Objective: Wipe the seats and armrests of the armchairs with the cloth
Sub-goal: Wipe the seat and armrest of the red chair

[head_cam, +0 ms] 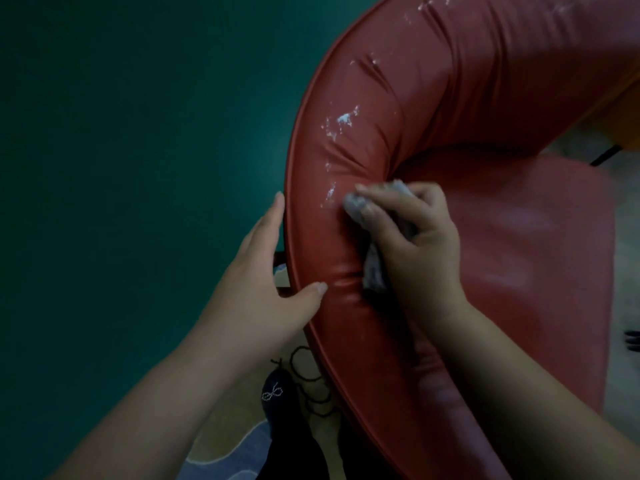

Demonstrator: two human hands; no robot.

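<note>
The soft grey cloth is being bunched and gripped in the right hand, pressed on the red armchair by its curved armrest edge. The outer edge is being held steady by the left hand, fingers spread. The cloth looks light and floppy (best held bunched). White marks are showing farther along. No writing is being seen.

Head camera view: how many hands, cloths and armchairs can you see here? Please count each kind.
Hands: 2, the left hand and the right hand
Cloths: 1, the grey cloth
Armchairs: 1, the red armchair
Total: 4
</note>
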